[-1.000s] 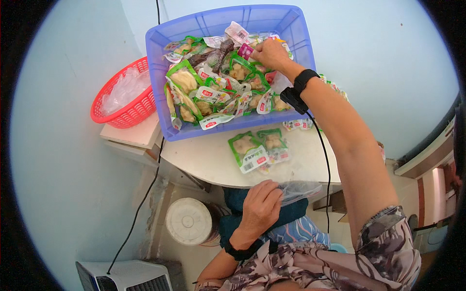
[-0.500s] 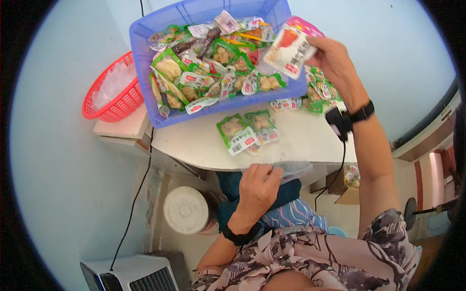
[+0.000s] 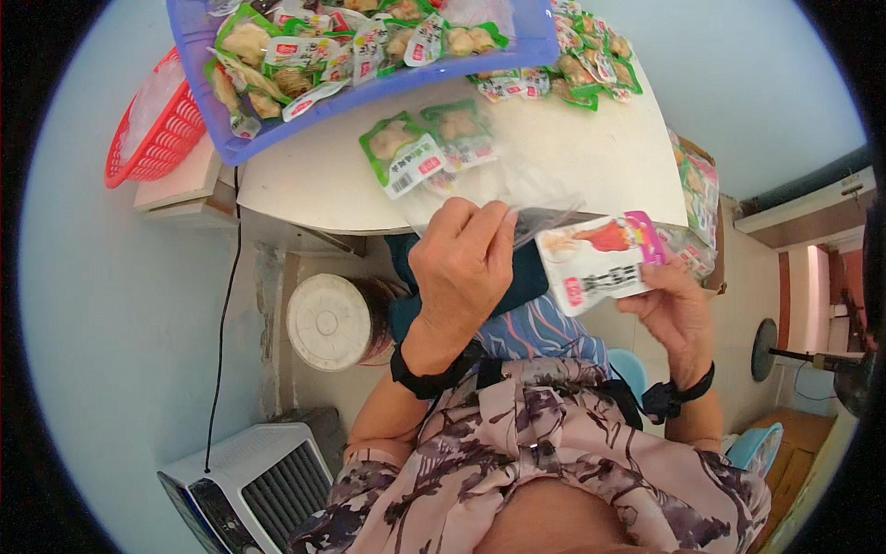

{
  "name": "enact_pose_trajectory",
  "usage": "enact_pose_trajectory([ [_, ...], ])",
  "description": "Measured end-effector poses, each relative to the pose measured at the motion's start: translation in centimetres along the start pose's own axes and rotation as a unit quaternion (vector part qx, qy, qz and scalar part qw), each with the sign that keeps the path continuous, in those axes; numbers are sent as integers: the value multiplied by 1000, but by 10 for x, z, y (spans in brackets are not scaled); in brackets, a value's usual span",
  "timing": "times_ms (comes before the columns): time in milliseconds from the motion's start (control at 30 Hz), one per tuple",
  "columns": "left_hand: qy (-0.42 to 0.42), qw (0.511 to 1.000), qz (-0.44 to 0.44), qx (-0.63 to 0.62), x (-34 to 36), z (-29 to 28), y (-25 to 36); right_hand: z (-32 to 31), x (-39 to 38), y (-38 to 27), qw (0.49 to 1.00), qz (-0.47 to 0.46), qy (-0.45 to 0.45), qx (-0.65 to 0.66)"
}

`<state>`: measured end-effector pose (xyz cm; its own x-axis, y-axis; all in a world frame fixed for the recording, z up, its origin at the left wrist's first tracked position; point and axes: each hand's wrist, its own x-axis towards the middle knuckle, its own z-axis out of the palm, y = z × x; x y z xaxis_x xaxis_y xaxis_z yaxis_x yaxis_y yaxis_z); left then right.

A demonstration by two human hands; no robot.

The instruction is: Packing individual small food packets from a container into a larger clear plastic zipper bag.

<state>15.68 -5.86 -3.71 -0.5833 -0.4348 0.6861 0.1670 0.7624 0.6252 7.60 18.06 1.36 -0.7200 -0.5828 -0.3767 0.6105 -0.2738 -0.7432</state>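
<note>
The white table point(image 3: 572, 175) fills the upper middle of the view, and its near edge is overhung by a clear plastic bag point(image 3: 517, 198) that lies flat and almost see-through against the top. At the far left corner of the table a blue basket point(image 3: 388, 88) is seen, heaped with green-edged snack packets, and a red basket point(image 3: 152, 125) is set just beside it on a lower shelf. Two green packets point(image 3: 429, 148) lie loose on the table between the blue basket and the bag.

The near lip of the bag is pinched by the left hand point(image 3: 461, 268), its fingers curled over the edge at the table's rim (whether the mouth is already parted cannot be told). A white and pink snack packet point(image 3: 600, 263) is held by the right hand point(image 3: 674, 309), gripped from below with the fingers closed on its lower right edge. The packet is held just to the right of the bag's lip, nearly touching it, with its long axis running left to right and its left end pointing toward the left hand. The bag's mouth is thus nearer to the left hand, and the packet lies to its right, level with the table's edge.
</note>
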Motion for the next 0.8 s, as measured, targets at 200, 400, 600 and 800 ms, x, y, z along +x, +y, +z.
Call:
enact_pose_trajectory([
  [200,2,1000,9,20,5,-3,12,36,9,31,999,38,22,12],
  [400,-19,999,20,45,8,-6,21,56,35,58,986,66,-92,123],
  [600,-23,998,36,40,6,0,23,53,84,92,954,76,-185,224],
  [800,-19,998,42,41,6,-1,23,104,96,78,972,42,-158,168],
])
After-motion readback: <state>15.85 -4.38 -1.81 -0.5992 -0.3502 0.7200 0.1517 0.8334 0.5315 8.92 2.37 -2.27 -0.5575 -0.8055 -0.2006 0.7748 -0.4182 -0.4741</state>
